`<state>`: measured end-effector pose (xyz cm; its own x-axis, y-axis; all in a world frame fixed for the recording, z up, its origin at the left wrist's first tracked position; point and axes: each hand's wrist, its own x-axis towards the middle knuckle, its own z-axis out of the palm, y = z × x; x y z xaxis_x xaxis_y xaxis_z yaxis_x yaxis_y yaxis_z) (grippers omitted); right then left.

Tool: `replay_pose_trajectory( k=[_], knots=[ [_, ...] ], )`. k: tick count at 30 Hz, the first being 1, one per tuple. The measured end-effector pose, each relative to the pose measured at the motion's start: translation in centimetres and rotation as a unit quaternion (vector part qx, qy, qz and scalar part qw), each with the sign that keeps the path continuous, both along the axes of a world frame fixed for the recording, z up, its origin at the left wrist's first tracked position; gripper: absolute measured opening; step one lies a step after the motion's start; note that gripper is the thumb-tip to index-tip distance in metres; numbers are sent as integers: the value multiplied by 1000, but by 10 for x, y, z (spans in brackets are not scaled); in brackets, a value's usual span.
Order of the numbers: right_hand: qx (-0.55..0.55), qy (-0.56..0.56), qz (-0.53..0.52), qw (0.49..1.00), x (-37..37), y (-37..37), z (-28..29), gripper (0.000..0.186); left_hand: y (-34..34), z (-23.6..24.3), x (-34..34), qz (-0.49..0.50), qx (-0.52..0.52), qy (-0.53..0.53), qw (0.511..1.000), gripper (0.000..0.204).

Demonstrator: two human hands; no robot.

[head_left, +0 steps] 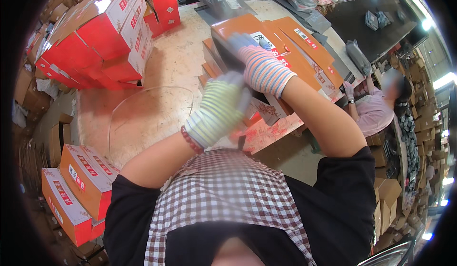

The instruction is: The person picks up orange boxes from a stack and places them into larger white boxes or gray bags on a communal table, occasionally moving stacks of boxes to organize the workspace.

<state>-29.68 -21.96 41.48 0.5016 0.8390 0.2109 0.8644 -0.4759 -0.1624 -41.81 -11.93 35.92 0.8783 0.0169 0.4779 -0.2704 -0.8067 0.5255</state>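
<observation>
The orange box (238, 24) lay on the pale table (171, 52), directly under and beyond the hands. The right hand (264, 66), in a pink-and-blue striped glove, was over its upper face, with blurred fingers toward its left side; whether they were clamped on the box or only lay against it, I could not tell. The left hand (221, 105), in a green-striped glove, was at the box's near left side, just beside the right hand; blur hid its fingertips, so I could not tell its grip either. Together the hands covered part of the box. More orange boxes (304, 40) crowded it on the right, and a grey plastic parcel (220, 2) lay beyond it. A stack of red boxes (107, 52) stood well apart at the left, with other boxes (78, 185) at the lower left. On the right was a co-worker in pink (373, 113)
</observation>
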Motion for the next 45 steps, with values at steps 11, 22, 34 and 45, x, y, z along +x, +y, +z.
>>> replay_pose_trajectory(
  k=[11,22,34,45],
  knots=[
    [-55,3,-22,998,23,28,-9,47,-25,7,-4,-203,91,31,974,39],
    [-13,26,-9,1000,-14,22,17,56,-13,13,-17,-202,136,-189,951,38],
    [42,168,-207,963,113,0,-66,67,126,6,-230,262,24,-217,940,26],
    [-72,497,303,810,-275,224,-87,88,121,-103,-428,710,-316,-324,539,31]
  ],
)
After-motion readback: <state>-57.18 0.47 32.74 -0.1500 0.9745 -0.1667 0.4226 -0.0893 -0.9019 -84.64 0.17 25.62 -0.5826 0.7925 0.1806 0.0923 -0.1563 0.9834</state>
